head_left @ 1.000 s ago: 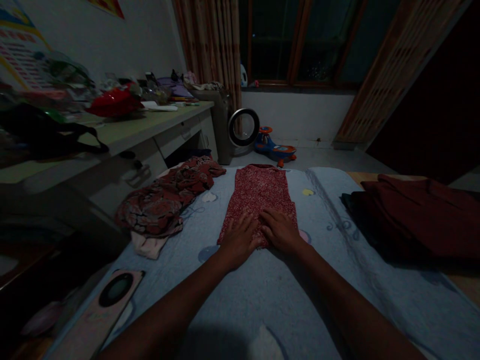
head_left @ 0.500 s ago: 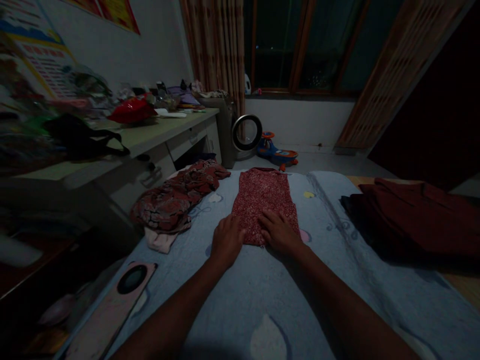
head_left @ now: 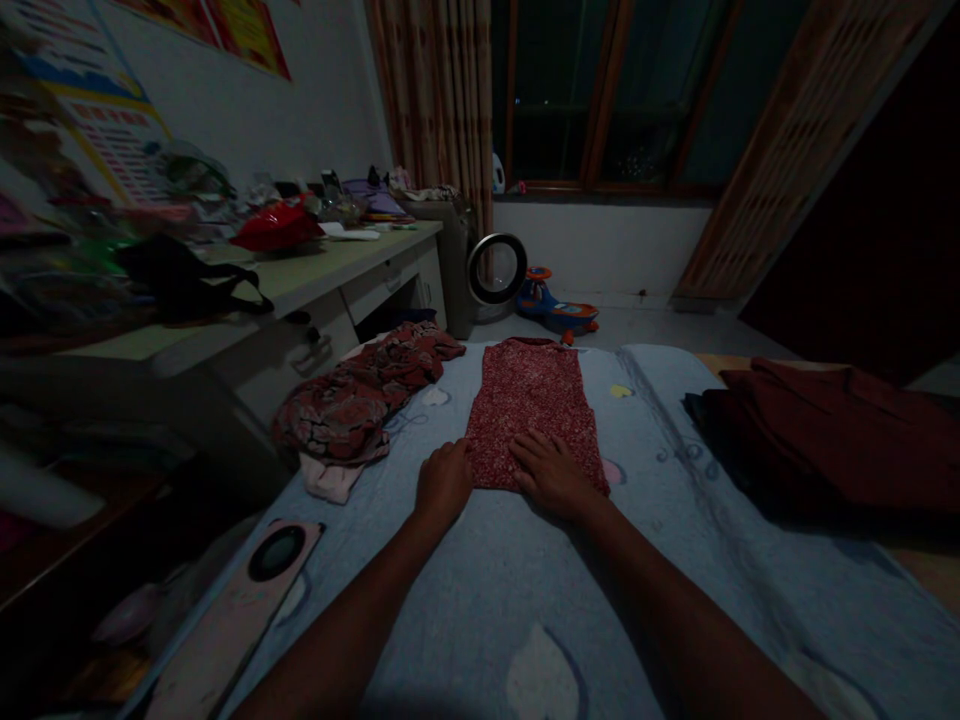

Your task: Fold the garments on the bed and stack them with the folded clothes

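A red garment (head_left: 531,395) with a fine pale speckle lies folded into a flat rectangle on the light blue bedspread (head_left: 457,620). At its near left edge is my left hand (head_left: 444,482), fingers curled together and gripping the cloth's border; the fingertips are partly hidden. My right hand (head_left: 551,472) rests palm down on the near part of the garment, its fingers stretched out and slightly apart.
To the left lies a crumpled patterned cloth heap (head_left: 352,400). A pink phone-like object (head_left: 232,620) is at the bed's left edge. Folded dark red clothes (head_left: 840,430) are stacked at right. A cluttered desk (head_left: 322,280) stands along the left wall.
My left hand has drawn back slightly left, from lying on the garment to its edge, with the fingers closing. My right hand stays flat on the cloth, its fingers shifted a little.
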The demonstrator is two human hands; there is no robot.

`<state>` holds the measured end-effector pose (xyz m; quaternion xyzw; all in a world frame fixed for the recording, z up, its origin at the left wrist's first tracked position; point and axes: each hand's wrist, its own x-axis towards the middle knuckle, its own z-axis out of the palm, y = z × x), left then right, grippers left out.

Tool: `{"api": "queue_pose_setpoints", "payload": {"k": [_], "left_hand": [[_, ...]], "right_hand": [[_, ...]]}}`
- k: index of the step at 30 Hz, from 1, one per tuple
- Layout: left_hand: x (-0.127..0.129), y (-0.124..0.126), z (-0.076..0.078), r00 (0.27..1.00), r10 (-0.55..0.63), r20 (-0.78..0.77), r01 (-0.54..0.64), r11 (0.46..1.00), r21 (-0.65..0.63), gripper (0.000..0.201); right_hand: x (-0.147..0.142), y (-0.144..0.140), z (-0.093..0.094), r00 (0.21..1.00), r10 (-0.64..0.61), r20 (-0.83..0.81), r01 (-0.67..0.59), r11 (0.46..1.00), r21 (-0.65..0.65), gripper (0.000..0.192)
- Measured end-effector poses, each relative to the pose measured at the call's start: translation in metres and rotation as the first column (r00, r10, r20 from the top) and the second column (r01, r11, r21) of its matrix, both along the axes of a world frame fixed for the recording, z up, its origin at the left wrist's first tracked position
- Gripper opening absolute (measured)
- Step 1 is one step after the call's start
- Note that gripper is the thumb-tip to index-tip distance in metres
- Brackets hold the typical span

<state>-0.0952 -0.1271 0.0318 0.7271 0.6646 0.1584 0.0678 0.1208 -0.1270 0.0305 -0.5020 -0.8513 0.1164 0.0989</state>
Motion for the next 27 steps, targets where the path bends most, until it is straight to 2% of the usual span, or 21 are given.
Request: {"api": "queue_pose_setpoints", "payload": {"k": [3,5,8,10,13,16,20,24,27], "left_hand": [[0.013,0.000,0.006,0.994,-0.002,-0.108,0.021,0.985,0.173,0.035],[0.028,0.005,0.008,0.984,-0.132,-0.121,0.157,0.960,0.233,0.039],[0.053,0.021,0.002,0.930,-0.352,-0.105,0.366,0.912,0.183,0.046],[0.065,0.032,-0.008,0.907,-0.413,-0.086,0.421,0.899,0.123,0.048],[0.073,0.040,-0.023,0.913,-0.399,-0.085,0.404,0.913,0.053,0.052],[0.072,0.040,-0.030,0.931,-0.355,-0.086,0.358,0.934,0.020,0.057],[0.070,0.035,-0.025,0.939,-0.335,-0.071,0.333,0.942,-0.041,0.062],[0.071,0.034,-0.017,0.939,-0.336,-0.072,0.330,0.941,-0.077,0.062],[0.074,0.040,-0.010,0.941,-0.325,-0.090,0.313,0.941,-0.125,0.060]], "right_hand": [[0.006,0.006,0.004,0.995,0.027,-0.101,-0.027,1.000,-0.002,0.051],[0.011,0.014,0.003,0.986,0.012,-0.166,-0.004,0.999,0.052,0.049],[0.017,0.025,-0.005,0.982,-0.074,-0.174,0.095,0.989,0.114,0.049],[0.018,0.028,-0.013,0.985,-0.115,-0.132,0.130,0.985,0.110,0.052],[0.018,0.028,-0.021,0.988,-0.137,-0.066,0.143,0.986,0.091,0.054],[0.018,0.025,-0.021,0.991,-0.134,-0.031,0.136,0.987,0.081,0.057],[0.018,0.024,-0.019,0.987,-0.159,-0.010,0.160,0.984,0.085,0.058],[0.016,0.026,-0.020,0.922,-0.383,0.050,0.379,0.922,0.076,0.066],[0.019,0.029,-0.020,0.903,-0.426,0.066,0.423,0.905,0.047,0.072]]}}
